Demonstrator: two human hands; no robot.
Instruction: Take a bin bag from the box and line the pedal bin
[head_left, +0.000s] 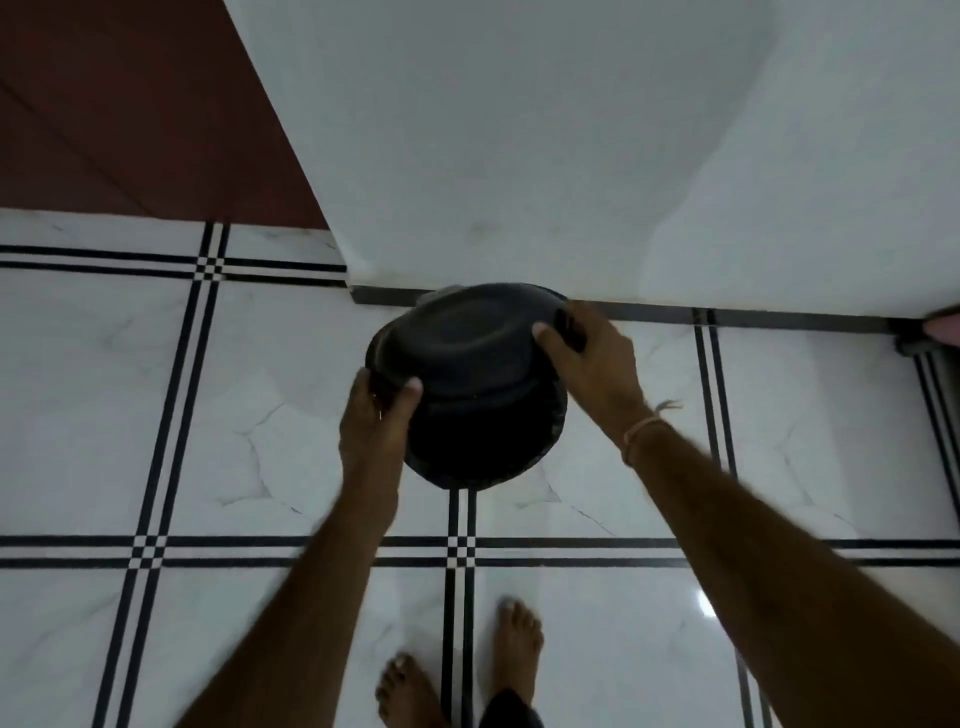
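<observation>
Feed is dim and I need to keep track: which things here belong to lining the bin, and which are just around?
Job: pedal bin; its lid, gripped by left hand and right hand. Bag box not in view.
Around: tiled floor; white wall; bare feet; dark object at right edge.

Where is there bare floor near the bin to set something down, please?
The tile left of the bin, bordered by black stripes, is bare. So is the tile beyond the right arm, up to the dark object at the edge. It is tight behind the bin, against the wall, and in front by the feet.
</observation>
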